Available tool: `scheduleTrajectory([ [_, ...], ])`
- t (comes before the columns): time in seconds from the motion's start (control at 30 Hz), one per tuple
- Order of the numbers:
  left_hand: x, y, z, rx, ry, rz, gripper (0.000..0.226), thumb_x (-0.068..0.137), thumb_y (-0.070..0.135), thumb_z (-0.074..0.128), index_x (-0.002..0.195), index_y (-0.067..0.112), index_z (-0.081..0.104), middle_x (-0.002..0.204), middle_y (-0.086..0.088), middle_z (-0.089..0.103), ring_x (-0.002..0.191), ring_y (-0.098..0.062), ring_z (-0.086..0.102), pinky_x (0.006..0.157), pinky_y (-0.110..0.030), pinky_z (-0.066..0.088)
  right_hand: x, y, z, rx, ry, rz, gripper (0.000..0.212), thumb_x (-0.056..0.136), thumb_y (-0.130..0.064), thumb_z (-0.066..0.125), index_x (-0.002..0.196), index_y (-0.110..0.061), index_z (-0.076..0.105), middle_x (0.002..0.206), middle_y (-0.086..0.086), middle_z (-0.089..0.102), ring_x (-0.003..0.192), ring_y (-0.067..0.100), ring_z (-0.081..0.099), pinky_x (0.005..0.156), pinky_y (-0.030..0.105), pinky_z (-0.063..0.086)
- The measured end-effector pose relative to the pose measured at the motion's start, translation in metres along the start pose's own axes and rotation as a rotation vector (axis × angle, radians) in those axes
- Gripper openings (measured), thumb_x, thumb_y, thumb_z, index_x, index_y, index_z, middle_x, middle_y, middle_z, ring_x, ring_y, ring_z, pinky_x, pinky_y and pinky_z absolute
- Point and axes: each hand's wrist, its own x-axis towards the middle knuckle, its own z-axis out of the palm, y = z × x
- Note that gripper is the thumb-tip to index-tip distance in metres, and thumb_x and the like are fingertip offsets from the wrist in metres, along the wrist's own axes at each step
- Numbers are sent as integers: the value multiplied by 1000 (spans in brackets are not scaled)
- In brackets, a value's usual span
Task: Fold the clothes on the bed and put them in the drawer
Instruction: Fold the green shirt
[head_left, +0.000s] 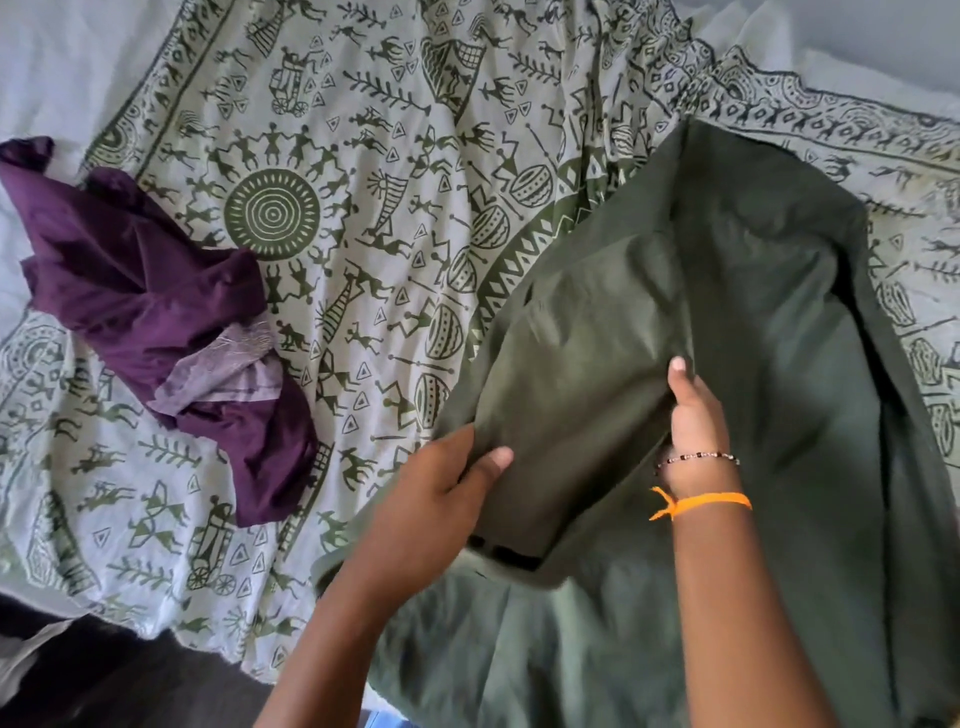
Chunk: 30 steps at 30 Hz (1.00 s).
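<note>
Head view: both hands work a large olive-green garment (727, 312), matte woven cloth w/ soft creases, spread over the right part of the bed and hanging toward the person. The left hand (441, 499) grips a raised fold of it, thumb on top, fingers curled under the edge. The right hand (693, 410) pinches the same fold from the other side; thumb lies flat on the cloth, the other fingers are tucked behind it, so their exact lie can't be made out. Between the two hands the fold stands up as a slack, rounded flap, and just below the left hand a dark band or seam shows along its lower edge, prob. a hem, though the blur makes that unsure.

On the right wrist sit a thin beaded bracelet (698, 457) and, just nearer the elbow, an orange thread (701, 503) knotted w/ a loose tail.

Well left of the left hand lies a purple garment (150, 291), crumpled in a long heap, smooth and slightly shiny, w/ a pale lilac lacy patch showing in its folds. Apart from the green one, not touching.

Under both is the bedsheet (363, 208): off-white cotton printed in dark green w/ stick figures, a round sun-like medallion beyond the left hand, triangles, drums, and a patterned border. Wrinkled all over.
</note>
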Motion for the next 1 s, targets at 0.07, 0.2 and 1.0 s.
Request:
scheduleTrajectory([
  [0.07, -8, 13, 4, -411, -277, -74, 9, 88, 24, 58, 94, 21, 64, 94, 15, 71, 90, -3, 66, 74, -13, 48, 5, -3, -7, -14, -65, -47, 24, 98, -26, 44, 114, -14, 57, 107, 4, 64, 92, 9, 63, 80, 22, 51],
  [0.2, -18, -4, 33, -280, -776, -298, 34, 80, 17, 71, 110, 4, 62, 110, -2, 67, 101, -15, 63, 94, -35, 50, 15, -7, -21, -65, -2, -66, 32, 98, -25, 43, 121, -8, 57, 116, 8, 62, 100, 14, 60, 95, 31, 46],
  [1.0, -63, -41, 129, 892, -1244, -439, 63, 73, 55, 71, 111, 5, 62, 106, -12, 65, 93, -24, 61, 78, -27, 45, 49, 1, -53, -369, 6, -173, 28, 90, -1, 51, 116, 7, 59, 117, 20, 62, 95, 16, 51, 83, 25, 45],
])
